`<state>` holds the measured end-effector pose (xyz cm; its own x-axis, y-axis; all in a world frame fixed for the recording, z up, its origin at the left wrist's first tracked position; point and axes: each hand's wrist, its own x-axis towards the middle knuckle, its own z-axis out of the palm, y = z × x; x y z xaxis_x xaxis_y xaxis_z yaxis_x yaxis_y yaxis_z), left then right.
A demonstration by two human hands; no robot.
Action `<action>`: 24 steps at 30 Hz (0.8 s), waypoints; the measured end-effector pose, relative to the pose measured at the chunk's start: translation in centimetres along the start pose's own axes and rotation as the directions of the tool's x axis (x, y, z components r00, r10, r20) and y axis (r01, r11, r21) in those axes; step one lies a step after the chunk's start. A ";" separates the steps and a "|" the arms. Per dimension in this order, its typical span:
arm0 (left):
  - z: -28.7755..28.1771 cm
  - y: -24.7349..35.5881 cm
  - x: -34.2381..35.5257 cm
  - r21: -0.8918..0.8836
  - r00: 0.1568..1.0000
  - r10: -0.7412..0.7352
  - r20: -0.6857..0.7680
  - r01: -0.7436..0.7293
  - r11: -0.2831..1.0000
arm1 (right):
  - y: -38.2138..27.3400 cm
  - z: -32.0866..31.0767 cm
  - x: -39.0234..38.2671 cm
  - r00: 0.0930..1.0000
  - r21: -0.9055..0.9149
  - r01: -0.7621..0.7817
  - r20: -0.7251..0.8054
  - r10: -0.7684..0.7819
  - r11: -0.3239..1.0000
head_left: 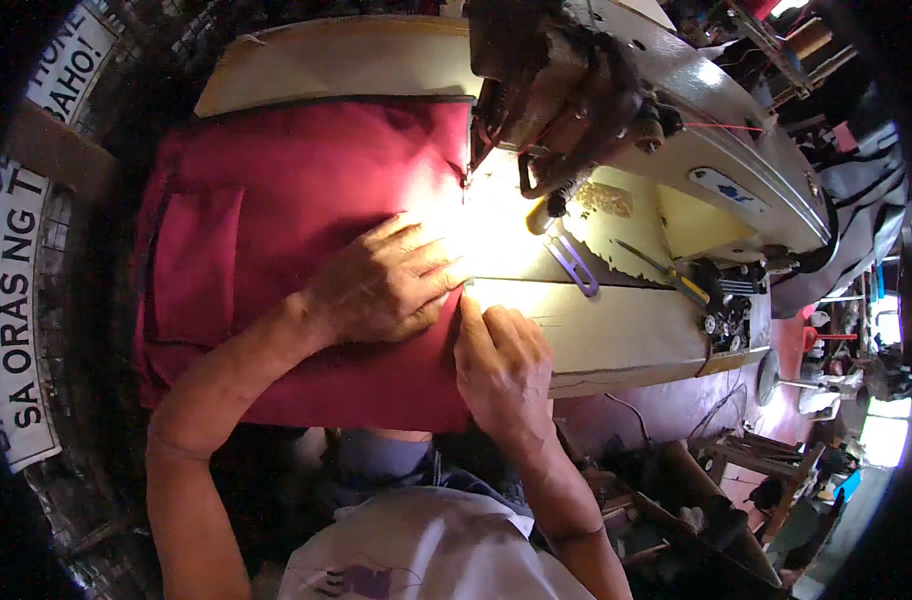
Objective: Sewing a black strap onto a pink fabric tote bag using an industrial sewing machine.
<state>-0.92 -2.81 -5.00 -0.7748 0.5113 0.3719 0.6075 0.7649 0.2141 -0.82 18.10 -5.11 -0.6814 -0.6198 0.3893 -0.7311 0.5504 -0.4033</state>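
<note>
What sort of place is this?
Probably a sewing workshop: there's a sewing machine, red fabric spread out on its worktable, and a yellow-handled tool close by.

A hand could pass along the front strip of the table [636,338], right of the right hand [501,365]. Farther back, a purple looped tool [580,262] and a yellow-handled tool [692,290] obstruct, beneath the sewing machine's arm [716,120].

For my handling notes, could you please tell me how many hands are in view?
2: the left hand rests on the red fabric, and the right hand is at that fabric's right edge. No others are visible.
</note>
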 end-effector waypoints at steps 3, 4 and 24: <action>0.0 -0.3 0.3 -0.008 1.000 -0.009 -0.003 0.009 1.000 | 0.1 0.2 0.4 1.000 -0.022 -0.014 -0.008 0.014 1.000; 0.0 -0.5 0.5 -0.015 0.999 -0.024 -0.022 0.023 1.000 | 0.1 0.3 0.6 1.000 -0.042 -0.024 0.014 0.025 0.999; 0.2 -4.8 2.8 -0.056 0.992 0.043 -0.115 -0.050 0.997 | 1.3 1.7 4.0 0.993 -0.039 -0.120 0.005 0.120 0.992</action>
<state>-6.05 -5.02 -5.17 -0.7227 0.4955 0.4819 0.6542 0.7153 0.2457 -4.44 15.36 -5.49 -0.7643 -0.5520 0.3334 -0.6447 0.6421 -0.4148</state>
